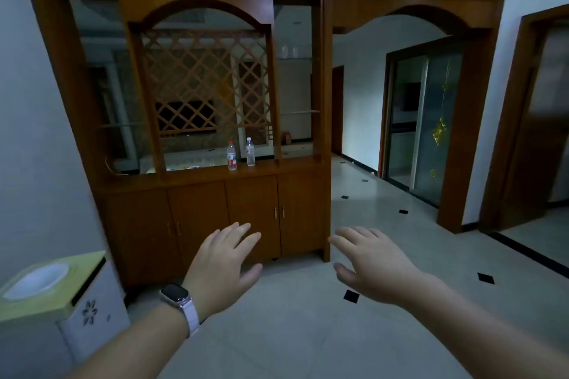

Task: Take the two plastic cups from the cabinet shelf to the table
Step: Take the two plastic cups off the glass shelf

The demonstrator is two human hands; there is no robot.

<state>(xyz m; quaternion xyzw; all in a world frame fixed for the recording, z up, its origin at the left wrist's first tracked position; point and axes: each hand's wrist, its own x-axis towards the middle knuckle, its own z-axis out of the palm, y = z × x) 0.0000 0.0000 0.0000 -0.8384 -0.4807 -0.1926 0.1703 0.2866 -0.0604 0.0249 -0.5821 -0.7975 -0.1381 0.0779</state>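
Note:
Two pale translucent plastic cups [290, 51] stand side by side on a high glass shelf in the right-hand bay of the wooden cabinet [215, 181]. They are small and faint in the dim light. My left hand [223, 258], with a watch on its wrist, is stretched forward, palm down, fingers apart and holding nothing. My right hand [368, 258] is held out the same way beside it, also bare. Both hands hover low in front of the cabinet's lower doors, far below the cups. No table is in view.
Two water bottles [232, 156] stand on the cabinet's counter. A green-topped white box [61, 295] stands at the lower left against the wall. An arched doorway [400, 101] right of the cabinet leads over a tiled floor to a glass sliding door [425, 129].

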